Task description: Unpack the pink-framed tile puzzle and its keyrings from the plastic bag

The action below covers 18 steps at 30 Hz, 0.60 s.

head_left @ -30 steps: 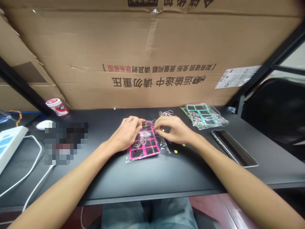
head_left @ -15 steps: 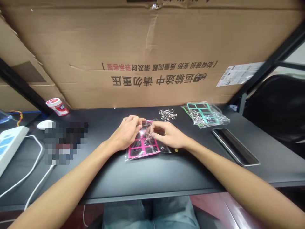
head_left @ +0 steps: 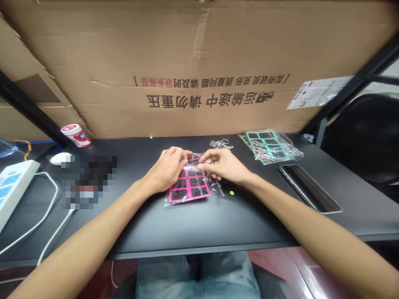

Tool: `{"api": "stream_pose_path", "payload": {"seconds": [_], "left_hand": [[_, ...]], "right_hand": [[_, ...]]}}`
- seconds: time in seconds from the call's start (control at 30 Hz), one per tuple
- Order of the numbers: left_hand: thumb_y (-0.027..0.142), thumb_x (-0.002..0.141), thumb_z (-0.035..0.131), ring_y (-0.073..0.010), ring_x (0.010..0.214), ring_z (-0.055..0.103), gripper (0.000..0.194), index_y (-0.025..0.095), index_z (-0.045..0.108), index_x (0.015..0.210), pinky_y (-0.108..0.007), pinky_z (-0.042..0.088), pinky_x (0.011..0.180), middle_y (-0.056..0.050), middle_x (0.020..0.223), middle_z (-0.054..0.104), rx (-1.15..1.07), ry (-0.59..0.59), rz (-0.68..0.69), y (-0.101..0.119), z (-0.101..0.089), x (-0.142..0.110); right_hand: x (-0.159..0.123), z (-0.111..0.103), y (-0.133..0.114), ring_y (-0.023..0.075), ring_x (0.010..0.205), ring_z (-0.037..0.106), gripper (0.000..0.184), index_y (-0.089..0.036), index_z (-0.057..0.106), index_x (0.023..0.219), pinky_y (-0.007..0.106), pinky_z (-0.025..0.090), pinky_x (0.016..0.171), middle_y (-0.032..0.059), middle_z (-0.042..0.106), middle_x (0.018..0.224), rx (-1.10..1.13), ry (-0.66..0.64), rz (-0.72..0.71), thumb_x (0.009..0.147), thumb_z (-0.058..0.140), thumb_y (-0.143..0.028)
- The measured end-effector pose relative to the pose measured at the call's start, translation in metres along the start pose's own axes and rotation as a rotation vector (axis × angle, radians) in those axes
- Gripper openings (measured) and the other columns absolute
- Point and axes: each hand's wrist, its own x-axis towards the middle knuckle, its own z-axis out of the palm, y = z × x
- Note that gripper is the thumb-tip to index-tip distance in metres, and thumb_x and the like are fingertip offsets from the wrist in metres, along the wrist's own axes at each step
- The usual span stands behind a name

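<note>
Black surface, person seated at it, both forearms coming in from the bottom corners. Main item is a pink bag, a clear plastic sleeve around a pink card with six dark windows, lying flat at mid-surface, slightly tilted, between the hands. Left hand sits on the bag's upper-left part, fingers curled over the top edge, grip closed on the plastic. Right hand comes in from 3 o'clock, thumb and forefinger close together at the bag's top edge; cannot tell if they are pinching the plastic or just touching it. Loose keyrings lie at 1 o'clock from the bag, just past the right fingers, not touching them. Teal bag, a similar sleeve with metal rings inside and a green card under it, lies at 2 o'clock. Phone lies at 3 o'clock, well apart. Yellow dot just beside the bag at 3 o'clock. Mouse at 9 o'clock, white jar at 10 o'clock, power strip at far 9 o'clock with white cable. Blurred patch left of the hands, contents unreadable. Cardboard box stands behind the surface.
</note>
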Motion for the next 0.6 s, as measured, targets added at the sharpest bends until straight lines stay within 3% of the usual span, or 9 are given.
{"api": "stream_pose_path", "payload": {"seconds": [0.07,0.17,0.33,0.43,0.6], "left_hand": [[0.028,0.111,0.037,-0.0294,0.130,0.056,0.013,0.023,0.049,0.108,-0.055,0.044,0.109,-0.010,0.139,0.066,-0.004,0.001,-0.007,-0.0003,0.0001,0.0001],[0.028,0.111,0.037,-0.0288,0.129,0.057,0.014,0.023,0.048,0.104,-0.055,0.044,0.109,-0.010,0.138,0.066,-0.016,0.012,-0.016,0.0000,0.0001,0.0003],[0.028,0.111,0.037,-0.0286,0.130,0.056,0.015,0.023,0.048,0.104,-0.055,0.044,0.109,-0.010,0.139,0.066,-0.021,0.002,-0.018,0.0014,-0.0006,0.0006],[0.028,0.111,0.036,-0.0289,0.131,0.056,0.016,0.023,0.048,0.104,-0.055,0.044,0.109,-0.009,0.139,0.066,-0.020,0.000,-0.019,0.0018,-0.0005,0.0006],[0.027,0.111,0.036,-0.0290,0.130,0.056,0.015,0.022,0.049,0.106,-0.055,0.043,0.109,-0.011,0.140,0.066,-0.011,0.000,-0.005,0.0013,0.0004,0.0006]], "right_hand": [[0.0010,-0.0012,0.0012,0.0169,0.070,0.071,0.039,-0.017,0.074,0.102,0.029,0.061,0.064,0.0039,0.075,0.085,0.030,-0.023,-0.073,0.075,0.092,-0.038],[0.0026,-0.0023,0.0034,0.0222,0.096,0.075,0.033,-0.016,0.077,0.104,0.039,0.062,0.093,0.0080,0.079,0.104,0.000,-0.092,-0.152,0.080,0.087,-0.036],[0.0008,-0.0054,0.0046,0.0215,0.092,0.075,0.016,-0.019,0.078,0.103,0.037,0.060,0.088,0.0059,0.079,0.103,-0.229,-0.063,-0.249,0.094,0.071,-0.029],[-0.0028,-0.0072,0.0008,0.0186,0.086,0.071,0.020,-0.020,0.076,0.111,0.033,0.057,0.083,0.0037,0.078,0.105,-0.450,-0.109,-0.322,0.093,0.067,-0.019],[-0.0049,-0.0030,-0.0045,0.0212,0.095,0.066,0.012,-0.019,0.071,0.102,0.033,0.050,0.086,0.0054,0.071,0.105,-0.664,-0.224,-0.426,0.094,0.074,-0.028]]}}
